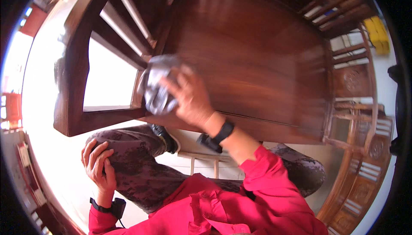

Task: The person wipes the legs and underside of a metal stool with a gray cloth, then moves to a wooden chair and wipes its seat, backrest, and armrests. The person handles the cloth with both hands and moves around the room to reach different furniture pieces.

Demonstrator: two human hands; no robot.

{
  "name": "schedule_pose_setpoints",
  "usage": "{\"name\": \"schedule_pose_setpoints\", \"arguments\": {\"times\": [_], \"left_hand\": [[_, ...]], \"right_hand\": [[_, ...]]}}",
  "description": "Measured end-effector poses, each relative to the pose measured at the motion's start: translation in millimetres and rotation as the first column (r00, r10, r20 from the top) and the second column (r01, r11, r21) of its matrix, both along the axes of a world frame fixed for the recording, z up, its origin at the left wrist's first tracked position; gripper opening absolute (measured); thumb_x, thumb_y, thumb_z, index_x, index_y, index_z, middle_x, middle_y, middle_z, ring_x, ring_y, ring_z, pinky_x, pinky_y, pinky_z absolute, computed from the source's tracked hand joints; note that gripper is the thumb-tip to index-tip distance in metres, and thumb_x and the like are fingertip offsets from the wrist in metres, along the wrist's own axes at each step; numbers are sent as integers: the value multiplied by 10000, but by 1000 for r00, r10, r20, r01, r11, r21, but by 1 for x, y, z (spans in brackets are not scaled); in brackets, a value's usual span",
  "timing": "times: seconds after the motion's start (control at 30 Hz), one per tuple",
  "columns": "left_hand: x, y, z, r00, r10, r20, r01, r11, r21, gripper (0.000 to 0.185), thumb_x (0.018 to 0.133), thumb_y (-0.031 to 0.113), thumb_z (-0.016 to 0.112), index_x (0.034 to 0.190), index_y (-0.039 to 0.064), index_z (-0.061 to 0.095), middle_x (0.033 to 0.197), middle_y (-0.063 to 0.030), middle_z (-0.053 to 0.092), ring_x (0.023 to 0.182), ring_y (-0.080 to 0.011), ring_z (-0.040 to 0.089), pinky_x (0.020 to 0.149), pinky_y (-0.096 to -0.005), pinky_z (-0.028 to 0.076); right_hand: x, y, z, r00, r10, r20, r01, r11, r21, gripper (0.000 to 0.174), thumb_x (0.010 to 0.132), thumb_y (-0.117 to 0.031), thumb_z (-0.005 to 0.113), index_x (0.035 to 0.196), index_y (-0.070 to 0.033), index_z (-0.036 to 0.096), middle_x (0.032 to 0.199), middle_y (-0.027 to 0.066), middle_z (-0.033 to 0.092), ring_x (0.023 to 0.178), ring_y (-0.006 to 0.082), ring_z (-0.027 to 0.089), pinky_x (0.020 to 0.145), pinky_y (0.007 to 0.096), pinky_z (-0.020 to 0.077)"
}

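Note:
A crumpled grey cloth [157,90] lies under the spread fingers of my right hand [190,96], pressed against the left edge of a dark polished wooden seat [251,61]. Motion blurs both the hand and the cloth. Beside the cloth, at its left, rises the slatted wooden armrest frame [77,74] of the same piece of furniture. My left hand [99,164] rests on my knee in camouflage trousers [135,148], with nothing visible in it. Its fingers are slightly apart.
Carved wooden chairs [354,77] stand along the right side. A yellow object [376,35] sits at the upper right. Below the seat, a wooden stool or bar [204,157] stands between my legs, near my dark shoe [165,138]. Pale floor [45,106] shows at the left.

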State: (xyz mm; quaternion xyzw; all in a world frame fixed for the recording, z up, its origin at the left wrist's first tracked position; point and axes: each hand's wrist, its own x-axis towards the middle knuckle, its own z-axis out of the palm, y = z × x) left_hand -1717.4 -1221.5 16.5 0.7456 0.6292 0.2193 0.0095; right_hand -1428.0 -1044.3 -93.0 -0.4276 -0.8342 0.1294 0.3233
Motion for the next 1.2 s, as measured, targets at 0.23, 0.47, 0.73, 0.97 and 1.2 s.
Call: {"name": "schedule_pose_setpoints", "arguments": {"times": [0.23, 0.47, 0.73, 0.97, 1.2], "left_hand": [[3, -5, -1, 1000, 0, -22, 1, 999, 42, 230, 926, 87, 514, 990, 20, 725, 1193, -128, 716, 1300, -376, 556, 1146, -526, 344], [8, -8, -5, 999, 25, -27, -24, 998, 60, 230, 962, 110, 507, 998, 29, 720, 1202, -108, 712, 1315, -352, 543, 1151, -493, 340], [14, -3, -6, 998, 53, -36, -51, 997, 52, 238, 995, 126, 498, 1011, 45, 722, 1216, -80, 710, 1320, -324, 540, 1154, -475, 337], [13, 2, -11, 997, 55, -46, -55, 998, 8, 278, 1040, 143, 471, 1020, 38, 727, 1230, -100, 708, 1321, -337, 539, 1142, -466, 364], [-1, -2, -17, 999, 38, -31, -38, 999, -11, 313, 1050, 158, 440, 1053, 26, 724, 1261, -120, 698, 1321, -346, 541, 1140, -480, 373]], "right_hand": [[52, -96, 8, 998, -65, 9, 65, 998, -19, 787, 672, -229, 860, 1405, -260, 578, 1443, 150, 499, 1365, 413, 453, 1118, 551, 431], [282, -126, 8, 721, -689, 69, 682, 724, 104, 760, 739, -177, 821, 1444, -215, 540, 1221, 160, 629, 1141, 388, 598, 974, 495, 500], [347, -141, 5, 431, -900, 68, 868, 434, 240, 766, 761, -158, 783, 1472, -194, 501, 1280, 193, 592, 1143, 426, 555, 975, 543, 458], [155, -89, 4, 956, -285, -68, 292, 947, 133, 832, 686, -193, 855, 1446, -284, 529, 1345, 147, 549, 1285, 400, 509, 1091, 569, 415], [260, -21, -5, 832, -530, -162, 554, 802, 222, 656, 727, -198, 800, 1346, -242, 586, 1151, 149, 626, 1079, 386, 607, 908, 496, 519]]}}
